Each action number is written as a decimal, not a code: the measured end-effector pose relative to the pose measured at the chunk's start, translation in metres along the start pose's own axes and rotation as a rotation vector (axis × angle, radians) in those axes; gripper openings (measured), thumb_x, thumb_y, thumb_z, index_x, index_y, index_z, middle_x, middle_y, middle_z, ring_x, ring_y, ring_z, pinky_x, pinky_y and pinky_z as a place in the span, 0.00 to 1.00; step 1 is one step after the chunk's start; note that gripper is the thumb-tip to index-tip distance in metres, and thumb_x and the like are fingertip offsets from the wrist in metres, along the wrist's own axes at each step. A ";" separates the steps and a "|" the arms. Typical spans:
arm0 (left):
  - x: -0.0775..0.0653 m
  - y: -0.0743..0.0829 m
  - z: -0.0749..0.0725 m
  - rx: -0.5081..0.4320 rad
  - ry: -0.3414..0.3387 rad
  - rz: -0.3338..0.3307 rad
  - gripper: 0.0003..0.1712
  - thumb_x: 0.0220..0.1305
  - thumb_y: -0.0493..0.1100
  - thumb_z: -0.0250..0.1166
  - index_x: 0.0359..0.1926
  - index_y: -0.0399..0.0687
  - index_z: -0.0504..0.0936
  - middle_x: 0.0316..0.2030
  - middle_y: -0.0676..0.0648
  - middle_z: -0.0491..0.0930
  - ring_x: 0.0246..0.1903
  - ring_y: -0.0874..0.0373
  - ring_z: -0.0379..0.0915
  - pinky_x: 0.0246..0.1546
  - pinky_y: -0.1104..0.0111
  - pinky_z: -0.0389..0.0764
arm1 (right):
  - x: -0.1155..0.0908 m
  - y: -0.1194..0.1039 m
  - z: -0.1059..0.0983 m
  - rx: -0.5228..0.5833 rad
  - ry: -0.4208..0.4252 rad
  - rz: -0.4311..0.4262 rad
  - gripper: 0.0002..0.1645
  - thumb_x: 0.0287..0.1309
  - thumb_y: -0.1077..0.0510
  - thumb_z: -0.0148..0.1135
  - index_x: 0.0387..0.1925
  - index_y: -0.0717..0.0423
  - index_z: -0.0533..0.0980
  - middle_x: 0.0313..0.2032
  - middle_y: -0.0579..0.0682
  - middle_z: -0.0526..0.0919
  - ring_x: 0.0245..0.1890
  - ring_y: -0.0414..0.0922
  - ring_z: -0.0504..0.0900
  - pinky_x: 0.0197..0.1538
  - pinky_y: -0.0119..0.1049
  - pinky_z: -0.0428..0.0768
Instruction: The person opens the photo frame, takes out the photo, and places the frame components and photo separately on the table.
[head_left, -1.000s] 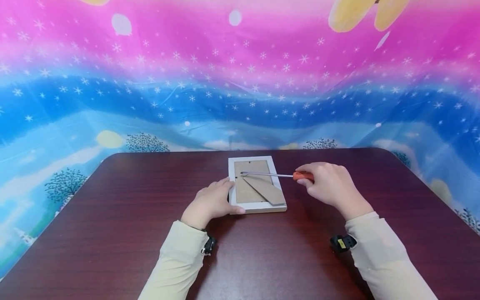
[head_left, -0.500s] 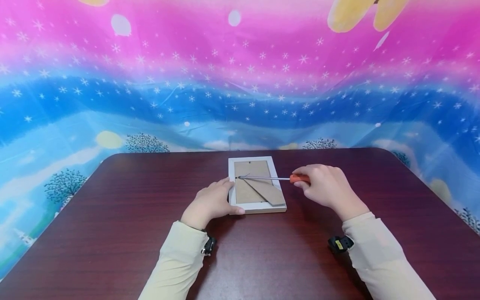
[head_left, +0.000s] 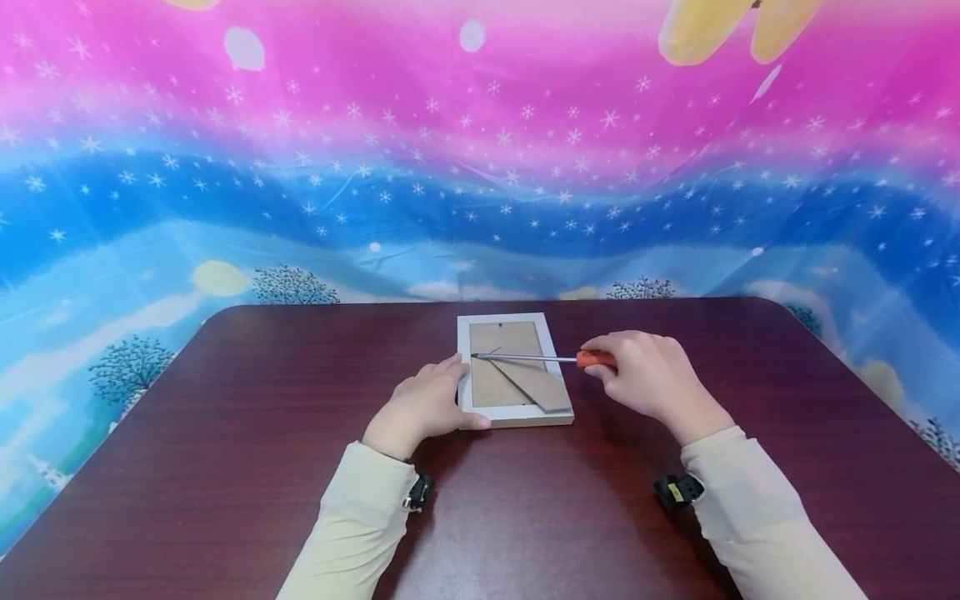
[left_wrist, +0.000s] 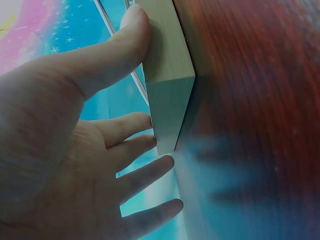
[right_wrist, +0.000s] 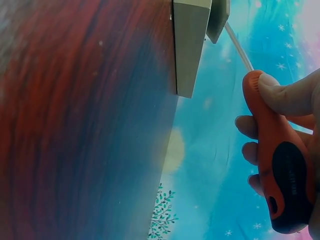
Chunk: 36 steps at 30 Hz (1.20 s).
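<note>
Behind everything, where a pink-and-blue printed fabric backdrop (head_left: 420,158) hangs in folds, stands a dark red-brown wood-grain table (head_left: 225,467). On it, near the far edge, a rectangular white-faced picture frame (head_left: 510,413) lies face down. The left hand (head_left: 426,402) rests at its near left corner, fingers extended and spread, thumb along the near edge. The right hand (head_left: 651,373) grips the handle of an orange-and-black screwdriver (right_wrist: 272,130), fingers curled round it, its steel shaft crossing the frame. Within the rim sits a flat brown backing board (head_left: 487,385); over it slants a tapered brown stand flap (head_left: 534,385). Smallest are the dark retaining tabs, one at the far edge (head_left: 501,325). The step appears to be prying the left-hand tab, hidden by the screwdriver's tip; contact cannot be confirmed. The next move calls for seating the tip and levering gently, frame steadied.
</note>
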<state>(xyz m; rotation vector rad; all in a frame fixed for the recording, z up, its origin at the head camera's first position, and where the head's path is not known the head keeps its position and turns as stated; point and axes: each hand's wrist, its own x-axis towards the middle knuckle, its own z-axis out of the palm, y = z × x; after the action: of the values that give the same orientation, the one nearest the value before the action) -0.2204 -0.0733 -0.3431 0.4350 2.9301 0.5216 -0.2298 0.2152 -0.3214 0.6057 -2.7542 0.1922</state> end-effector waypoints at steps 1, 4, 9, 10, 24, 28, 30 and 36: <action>0.000 0.000 0.000 -0.004 -0.002 -0.003 0.52 0.51 0.63 0.75 0.72 0.48 0.67 0.73 0.45 0.60 0.70 0.44 0.58 0.60 0.45 0.67 | 0.000 0.000 0.000 -0.001 0.006 -0.005 0.16 0.56 0.53 0.72 0.47 0.48 0.86 0.36 0.48 0.87 0.25 0.44 0.76 0.27 0.41 0.75; 0.000 0.000 0.000 -0.016 -0.005 -0.004 0.52 0.50 0.63 0.76 0.72 0.49 0.67 0.73 0.45 0.60 0.69 0.44 0.60 0.60 0.44 0.68 | -0.001 0.000 0.000 -0.007 0.027 -0.025 0.15 0.55 0.54 0.72 0.46 0.48 0.86 0.35 0.48 0.87 0.27 0.44 0.78 0.28 0.42 0.76; 0.000 -0.001 0.000 -0.025 -0.001 0.000 0.51 0.50 0.62 0.76 0.71 0.50 0.68 0.73 0.45 0.61 0.68 0.44 0.61 0.59 0.44 0.68 | -0.001 0.000 -0.001 -0.023 0.057 -0.045 0.15 0.54 0.54 0.73 0.45 0.48 0.86 0.35 0.48 0.87 0.28 0.45 0.80 0.28 0.43 0.76; 0.000 -0.001 0.000 -0.026 -0.001 -0.002 0.51 0.50 0.62 0.76 0.71 0.50 0.68 0.73 0.45 0.61 0.68 0.44 0.60 0.60 0.44 0.67 | -0.001 0.000 -0.001 -0.023 0.057 -0.045 0.15 0.54 0.54 0.73 0.45 0.48 0.86 0.34 0.48 0.87 0.28 0.45 0.80 0.27 0.43 0.76; 0.001 -0.001 0.001 0.002 0.014 -0.004 0.51 0.48 0.64 0.76 0.71 0.51 0.70 0.72 0.46 0.62 0.68 0.44 0.62 0.58 0.44 0.68 | 0.000 0.001 -0.001 -0.019 0.046 -0.036 0.15 0.54 0.54 0.73 0.45 0.48 0.86 0.34 0.48 0.87 0.28 0.46 0.80 0.28 0.44 0.77; 0.001 -0.002 0.001 0.000 0.024 -0.005 0.51 0.47 0.64 0.77 0.70 0.53 0.71 0.71 0.47 0.64 0.66 0.45 0.64 0.57 0.45 0.70 | 0.001 0.002 0.001 -0.020 0.045 -0.036 0.15 0.54 0.55 0.73 0.45 0.48 0.86 0.35 0.48 0.87 0.29 0.46 0.81 0.30 0.45 0.78; 0.001 -0.003 0.001 0.004 0.030 -0.008 0.51 0.46 0.64 0.77 0.69 0.53 0.71 0.70 0.47 0.65 0.65 0.46 0.65 0.57 0.45 0.70 | 0.003 0.002 0.002 -0.021 0.040 -0.037 0.15 0.54 0.55 0.73 0.45 0.48 0.86 0.35 0.48 0.87 0.30 0.46 0.81 0.30 0.45 0.78; 0.001 -0.002 0.001 0.012 0.038 -0.008 0.51 0.45 0.64 0.78 0.69 0.53 0.72 0.70 0.47 0.65 0.65 0.46 0.65 0.57 0.46 0.70 | 0.014 0.002 -0.005 -0.053 0.054 -0.069 0.12 0.53 0.57 0.71 0.42 0.48 0.87 0.33 0.47 0.87 0.30 0.47 0.82 0.29 0.45 0.79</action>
<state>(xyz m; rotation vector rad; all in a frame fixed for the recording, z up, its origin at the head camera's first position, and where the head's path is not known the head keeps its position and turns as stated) -0.2218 -0.0747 -0.3444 0.4197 2.9713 0.5176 -0.2417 0.2128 -0.3125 0.6699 -2.6725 0.1175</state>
